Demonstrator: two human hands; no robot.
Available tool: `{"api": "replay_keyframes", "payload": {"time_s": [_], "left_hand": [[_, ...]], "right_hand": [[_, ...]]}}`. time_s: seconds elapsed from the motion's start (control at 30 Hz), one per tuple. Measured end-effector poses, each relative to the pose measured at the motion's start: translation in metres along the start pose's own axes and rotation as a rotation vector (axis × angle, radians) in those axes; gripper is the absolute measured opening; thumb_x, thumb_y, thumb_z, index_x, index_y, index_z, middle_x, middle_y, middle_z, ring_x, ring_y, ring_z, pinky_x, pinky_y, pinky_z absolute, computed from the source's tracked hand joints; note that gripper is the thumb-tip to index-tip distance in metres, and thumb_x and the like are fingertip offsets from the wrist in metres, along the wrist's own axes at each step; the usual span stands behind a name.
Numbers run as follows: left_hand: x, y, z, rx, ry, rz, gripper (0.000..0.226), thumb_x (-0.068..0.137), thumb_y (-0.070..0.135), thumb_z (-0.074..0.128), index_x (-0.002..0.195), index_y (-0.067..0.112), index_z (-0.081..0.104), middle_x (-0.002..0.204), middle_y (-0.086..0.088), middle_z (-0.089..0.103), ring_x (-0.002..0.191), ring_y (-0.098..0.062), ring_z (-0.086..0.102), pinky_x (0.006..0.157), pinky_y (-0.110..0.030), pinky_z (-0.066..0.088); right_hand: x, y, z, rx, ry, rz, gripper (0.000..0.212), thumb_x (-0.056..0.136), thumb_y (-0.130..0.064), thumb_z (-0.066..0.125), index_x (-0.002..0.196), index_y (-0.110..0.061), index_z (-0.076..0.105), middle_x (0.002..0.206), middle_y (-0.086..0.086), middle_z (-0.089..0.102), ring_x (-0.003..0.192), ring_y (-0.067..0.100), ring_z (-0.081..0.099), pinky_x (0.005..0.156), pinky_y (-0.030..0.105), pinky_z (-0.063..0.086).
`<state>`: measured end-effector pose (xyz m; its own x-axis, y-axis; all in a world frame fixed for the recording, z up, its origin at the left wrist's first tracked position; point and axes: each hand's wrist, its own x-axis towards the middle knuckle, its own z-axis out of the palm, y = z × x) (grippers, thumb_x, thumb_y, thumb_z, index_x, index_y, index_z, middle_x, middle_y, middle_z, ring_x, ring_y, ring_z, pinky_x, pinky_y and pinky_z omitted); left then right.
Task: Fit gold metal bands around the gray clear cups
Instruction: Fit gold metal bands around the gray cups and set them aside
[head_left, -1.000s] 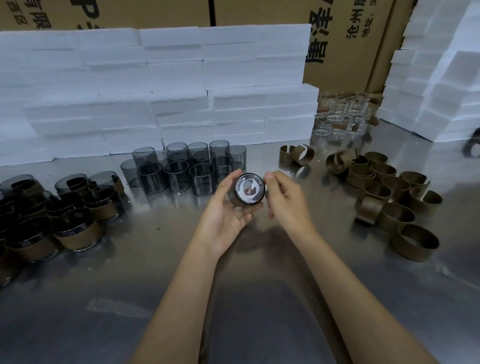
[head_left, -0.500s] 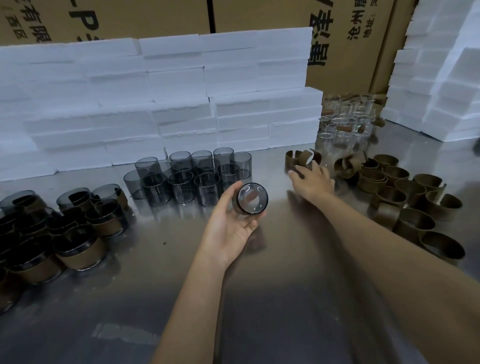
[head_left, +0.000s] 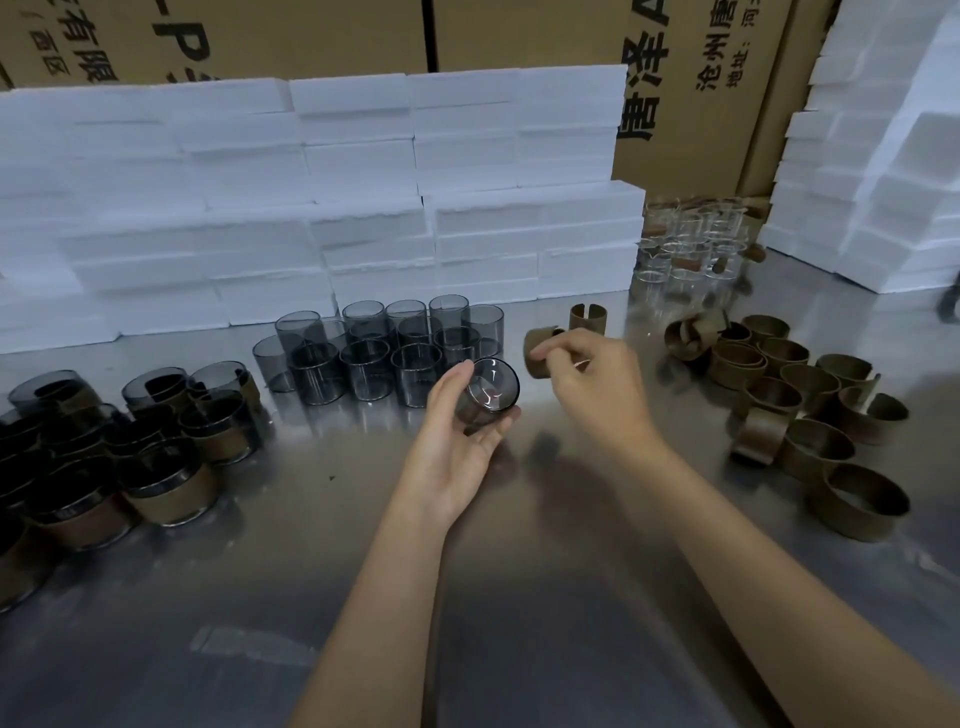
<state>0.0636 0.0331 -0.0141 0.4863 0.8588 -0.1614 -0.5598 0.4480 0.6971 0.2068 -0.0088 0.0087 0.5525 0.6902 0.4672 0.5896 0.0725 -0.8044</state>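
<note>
Bare forearms reach in over the steel desk (head_left: 519, 597). Left hand (head_left: 457, 441) cradles one gray cup (head_left: 488, 391) tilted on its side, fingers curled round it, mouth facing up toward the camera. Right hand (head_left: 592, 384) pinches a gold band (head_left: 540, 352) between thumb and fingertips, just right of the cup, not yet on it. Banded cups (head_left: 171, 488) sit heaped at left; loose bands (head_left: 810, 410) are piled at right, one split band (head_left: 587, 318) standing behind the right hand. Bare gray cups (head_left: 384, 348) are clustered beyond the hands, clear cups (head_left: 691, 244) farther back right.

Risks, as a judgement: the band is split and springy, so if it goes on skewed it may jam or scratch the cup; the left grip looks loose, so pushing the band on could make the cup slip or knock the cluster behind.

White foam blocks (head_left: 311, 208) are stacked at the back. The cardboard boxes (head_left: 519, 36) show partial Chinese print, "沧州" and "地址" readable, the rest cut off.
</note>
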Motion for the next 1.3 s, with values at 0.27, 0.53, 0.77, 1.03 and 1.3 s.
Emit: {"api": "replay_keyframes", "payload": {"time_s": [0.27,0.53,0.77,1.03,1.3], "left_hand": [[-0.011,0.001,0.005,0.055,-0.093,0.005,0.052,0.091,0.031,0.068,0.133,0.014,0.043,0.115,-0.017,0.046,0.113,-0.028,0.050,0.096,-0.038,0.052],[-0.013,0.003,0.008,0.068,-0.112,-0.009,0.068,0.091,0.030,0.065,0.145,-0.003,0.040,0.123,-0.018,0.046,0.120,-0.029,0.049,0.104,-0.043,0.050],[-0.013,0.000,0.006,0.086,-0.107,0.017,0.070,0.091,0.019,0.067,0.153,0.002,0.039,0.147,-0.024,0.052,0.122,-0.027,0.055,0.113,-0.047,0.045],[-0.013,-0.002,0.007,0.138,-0.130,-0.025,0.076,0.086,0.023,0.070,0.151,-0.002,0.040,0.150,-0.033,0.046,0.139,-0.041,0.049,0.113,-0.050,0.045],[-0.009,-0.007,0.007,0.195,-0.116,0.031,0.067,0.088,0.014,0.072,0.148,0.002,0.044,0.130,-0.024,0.063,0.115,-0.032,0.064,0.083,-0.036,0.061]], "right_hand": [[-0.046,-0.026,0.017,-0.200,-0.127,-0.359,0.023,0.083,-0.014,0.048,0.074,-0.018,0.069,0.078,-0.010,0.069,0.086,0.014,0.051,0.090,0.034,0.037],[-0.050,-0.021,0.017,-0.041,-0.027,-0.401,0.017,0.088,0.004,0.059,0.095,-0.011,0.066,0.097,-0.004,0.060,0.097,0.016,0.048,0.088,0.022,0.038],[-0.048,-0.018,0.015,0.137,-0.011,-0.242,0.038,0.089,0.003,0.061,0.122,-0.014,0.055,0.122,-0.002,0.051,0.112,0.002,0.051,0.096,0.009,0.038],[-0.046,-0.009,0.013,0.157,0.139,-0.061,0.005,0.095,-0.012,0.067,0.093,-0.016,0.064,0.091,-0.004,0.068,0.083,0.008,0.062,0.073,0.023,0.048],[-0.050,-0.014,0.012,0.110,0.110,-0.140,0.007,0.095,-0.012,0.067,0.091,-0.017,0.064,0.093,-0.003,0.064,0.092,0.021,0.061,0.082,0.040,0.051]]}}
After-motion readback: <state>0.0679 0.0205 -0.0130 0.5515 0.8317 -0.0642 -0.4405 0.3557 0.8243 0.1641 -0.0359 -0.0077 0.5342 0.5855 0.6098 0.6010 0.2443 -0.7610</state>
